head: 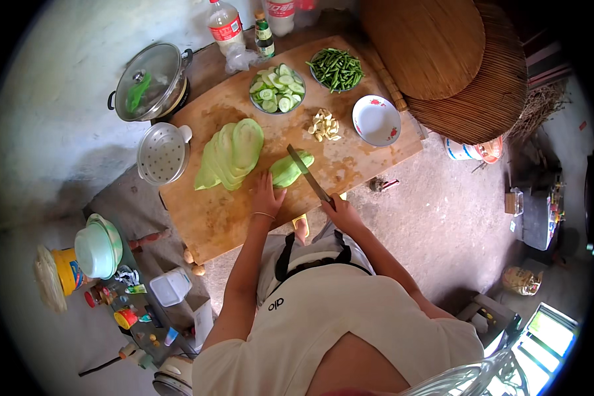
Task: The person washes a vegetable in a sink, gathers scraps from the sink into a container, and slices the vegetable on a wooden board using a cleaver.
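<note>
My right hand point(342, 213) grips the handle of a kitchen knife point(309, 174), whose blade lies across a pale green peeled gourd piece point(287, 170) on the wooden board point(218, 218). My left hand point(267, 194) rests at the gourd's left end, fingers touching it or the board beside it; whether it grips the gourd is not plain. Left of it, large overlapping gourd slices point(232, 153) lie fanned out. Beyond are a bowl of cucumber-like slices point(277, 89), a pile of peeled garlic cloves point(324, 124), a bowl of cut green beans point(336, 70) and an empty floral bowl point(376, 120).
A lidded pan point(151, 81) and a white perforated steamer tray point(163, 153) stand at the board's left. Bottles point(226, 29) are behind it. Round woven lids point(470, 94) overhang the right back. Lower left, a low table holds plastic basins point(98, 247) and jars.
</note>
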Tool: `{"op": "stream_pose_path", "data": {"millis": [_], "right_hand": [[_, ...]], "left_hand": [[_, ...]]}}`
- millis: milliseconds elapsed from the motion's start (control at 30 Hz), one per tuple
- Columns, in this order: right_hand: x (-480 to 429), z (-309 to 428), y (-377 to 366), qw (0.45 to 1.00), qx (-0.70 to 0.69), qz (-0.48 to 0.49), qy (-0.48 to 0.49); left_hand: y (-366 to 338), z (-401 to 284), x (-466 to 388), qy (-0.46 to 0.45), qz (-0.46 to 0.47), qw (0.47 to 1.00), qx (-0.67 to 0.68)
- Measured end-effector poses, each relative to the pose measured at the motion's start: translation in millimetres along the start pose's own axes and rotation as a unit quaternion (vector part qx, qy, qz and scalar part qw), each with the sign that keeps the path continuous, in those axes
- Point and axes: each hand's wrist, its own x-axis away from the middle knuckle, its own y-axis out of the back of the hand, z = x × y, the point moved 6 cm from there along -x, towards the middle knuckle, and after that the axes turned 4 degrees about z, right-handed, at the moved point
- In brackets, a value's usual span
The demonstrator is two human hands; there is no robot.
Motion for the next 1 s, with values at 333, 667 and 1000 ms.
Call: {"op": "stream_pose_path", "data": {"millis": [333, 667, 1000], "right_hand": [[1, 8, -10, 1.0, 0.027, -0.004, 0.004], [-2, 17, -2, 0.999, -0.024, -0.016, 0.021], [2, 33, -4, 0.999, 0.033, 0.0, 0.011]], "left_hand": [[-5, 3, -5, -0.071, -0.047, 0.996, 0.038], [-3, 10, -1, -0.056, -0.081, 0.99, 0.097], [-1, 19, 2, -0.024, -0.111, 0.977, 0.178]]}}
